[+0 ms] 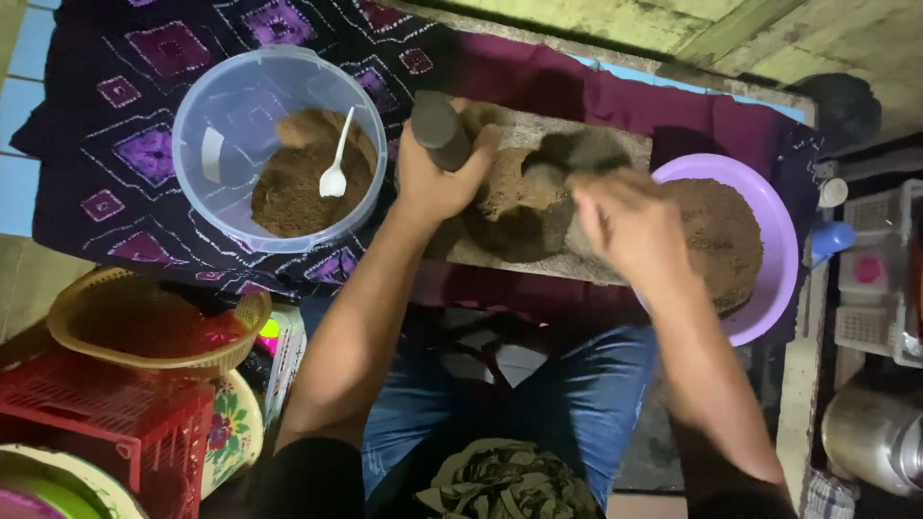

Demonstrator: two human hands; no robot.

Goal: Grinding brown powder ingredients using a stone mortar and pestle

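A flat grey grinding stone (615, 144) lies on a dark patterned cloth (144, 115), with brown ground powder (524, 197) heaped on it. My left hand (437, 178) grips one end of a dark stone roller (440, 130). The roller's other end (577, 154) lies across the stone, and my right hand (630, 226), blurred, rests over that end. Whether its fingers close around the roller is unclear.
A clear plastic tub (207, 106) at the left holds brown powder and a white spoon (336, 163). A purple bowl (774, 279) of brown powder sits at the right. A woven basket (72, 322), a red crate (96, 423) and a metal pot (870, 432) stand nearby.
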